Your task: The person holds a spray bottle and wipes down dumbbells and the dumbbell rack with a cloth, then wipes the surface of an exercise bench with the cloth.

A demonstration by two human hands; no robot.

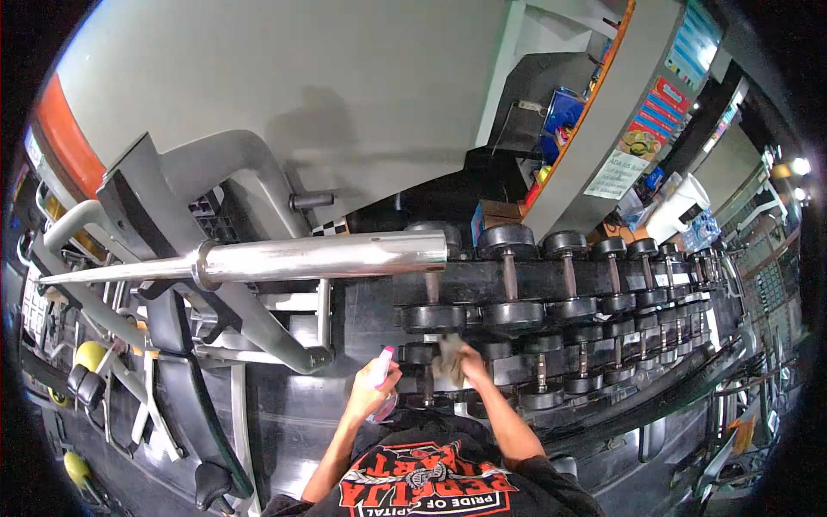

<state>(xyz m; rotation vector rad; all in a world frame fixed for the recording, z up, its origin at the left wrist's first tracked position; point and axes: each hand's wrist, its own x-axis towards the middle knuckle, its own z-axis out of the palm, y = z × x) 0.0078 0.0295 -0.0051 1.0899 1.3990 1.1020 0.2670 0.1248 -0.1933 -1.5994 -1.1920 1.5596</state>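
My left hand (369, 398) is closed around a spray bottle (380, 369) with a white head and a pink nozzle, held in front of my body. Most of the bottle is hidden by the fingers. A greyish-brown cloth (447, 358) is gripped in my right hand (472, 365), its loose part hanging over the lower dumbbell row. Just beyond the cloth lies a black dumbbell (433, 317) on the upper tier. Another dumbbell (422, 353) sits beneath, between my two hands. Whether the cloth touches a dumbbell, I cannot tell.
A shiny barbell sleeve (327, 257) juts across from the left at a grey bench station (226, 155). The two-tier rack with several dumbbells (568, 271) runs off to the right. A padded bench (202, 405) stands at left. Behind the rack is a pillar with posters (655, 129).
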